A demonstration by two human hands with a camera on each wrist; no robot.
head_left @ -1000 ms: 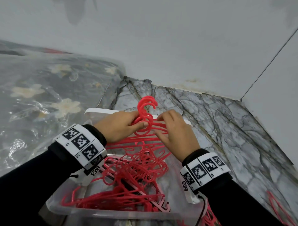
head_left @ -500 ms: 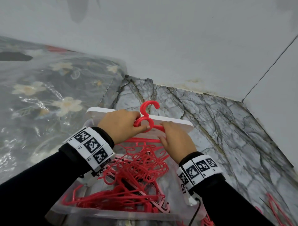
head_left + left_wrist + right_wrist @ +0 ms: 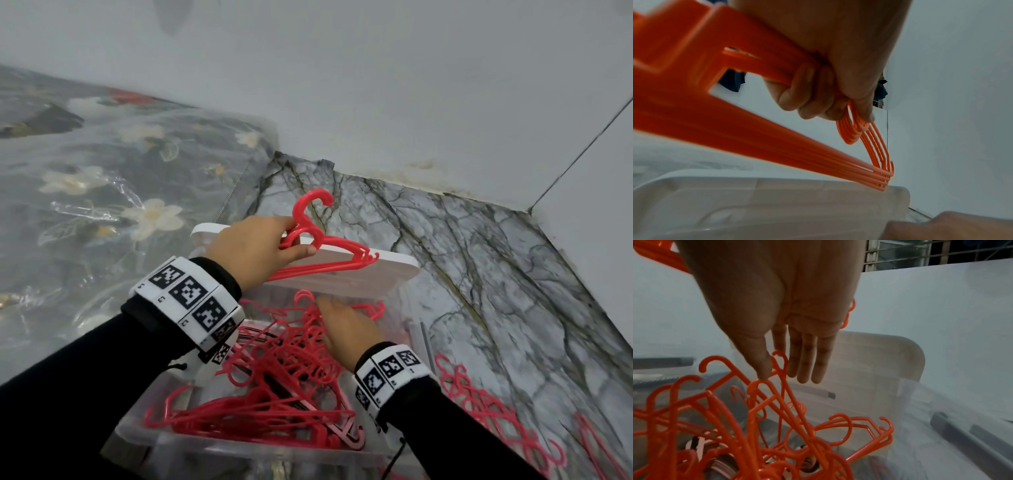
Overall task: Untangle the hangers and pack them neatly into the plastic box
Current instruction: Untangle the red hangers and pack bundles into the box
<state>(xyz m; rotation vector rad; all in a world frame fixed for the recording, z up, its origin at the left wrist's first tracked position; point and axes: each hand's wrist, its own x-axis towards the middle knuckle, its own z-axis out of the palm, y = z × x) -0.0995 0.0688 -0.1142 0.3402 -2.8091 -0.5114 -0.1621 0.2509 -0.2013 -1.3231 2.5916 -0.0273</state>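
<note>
Red hangers [image 3: 863, 133] aligned in left hand [image 3: 838, 65], left wrist

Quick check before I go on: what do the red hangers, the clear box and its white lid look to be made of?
Red hangers: thin moulded plastic, smooth with a slight sheen, uniform colour, moulded hooks and notches.
Clear box: translucent plastic; hangers show hazily through its walls.
White lid: probably opaque matt plastic, with rounded moulded corners.

a floral blanket in clear plastic [image 3: 102, 205] lies left on the marble-patterned floor [image 3: 479, 274], against a white wall [image 3: 342, 85].
</note>
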